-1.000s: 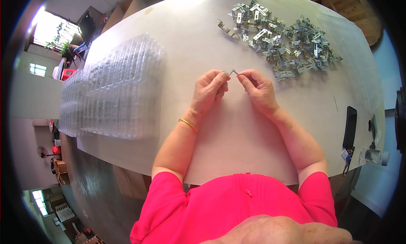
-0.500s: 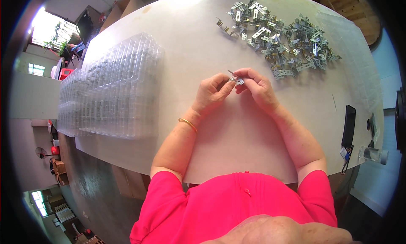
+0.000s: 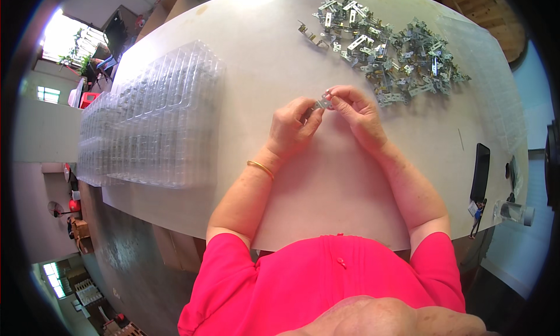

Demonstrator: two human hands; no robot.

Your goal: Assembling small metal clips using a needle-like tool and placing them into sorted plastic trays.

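Observation:
Between my two hands, above the middle of the table, is a small silvery metal bracket [image 3: 322, 103]. My left hand [image 3: 293, 125] pinches its left end between thumb and forefinger. The fingertips of my right hand [image 3: 360, 115] are closed on its right end. Part of the bracket is covered by my fingers, and its exact shape is too small to make out. Beyond my right hand lies a loose heap of similar metal brackets [image 3: 402, 59], some with brass-coloured parts.
Stacked clear plastic trays [image 3: 157, 123] stand on the table [image 3: 256, 50] at the left. More clear plastic [image 3: 484, 74] lies along the right edge. Nearer on the right are a thin metal pin [image 3: 461, 139], a black phone [image 3: 480, 171] and a clear bottle [image 3: 515, 212] on its side.
The bracket has been turned between my fingers, and more of its flat plate shows now. My right fingertips have shifted slightly up. Both hands stay in nearly the same place.

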